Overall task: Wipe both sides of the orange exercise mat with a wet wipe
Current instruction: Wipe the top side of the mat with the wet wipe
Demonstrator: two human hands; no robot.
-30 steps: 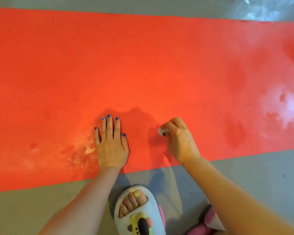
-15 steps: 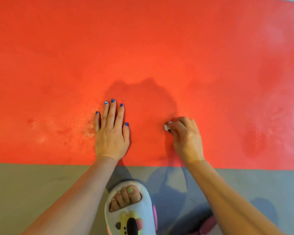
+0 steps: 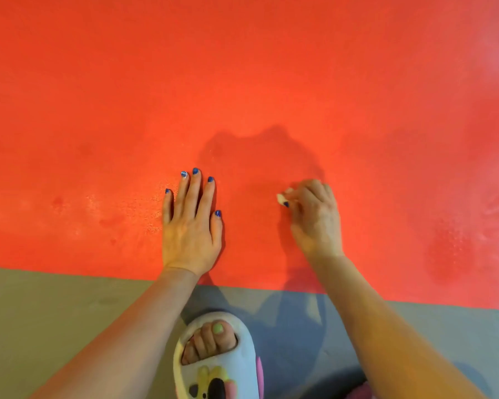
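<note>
The orange exercise mat (image 3: 242, 82) lies flat on the floor and fills the upper two thirds of the view. My left hand (image 3: 190, 223) rests palm down on it near its front edge, fingers straight and spread. To its right, my right hand (image 3: 314, 217) is curled round a small white wet wipe (image 3: 283, 197), pressing it onto the mat. Only a corner of the wipe shows past the fingers. Damp, darker patches mark the mat at the right and left.
Grey floor (image 3: 55, 326) runs along the mat's front edge. My foot in a white slipper (image 3: 216, 364) with a cartoon print stands on it between my forearms. A bit of pink slipper (image 3: 360, 391) shows at the bottom right.
The view has tilted down and closer, so the mat's far edge has left the frame. Both hands stay on the mat; the right hand with the wipe has shifted slightly right.
</note>
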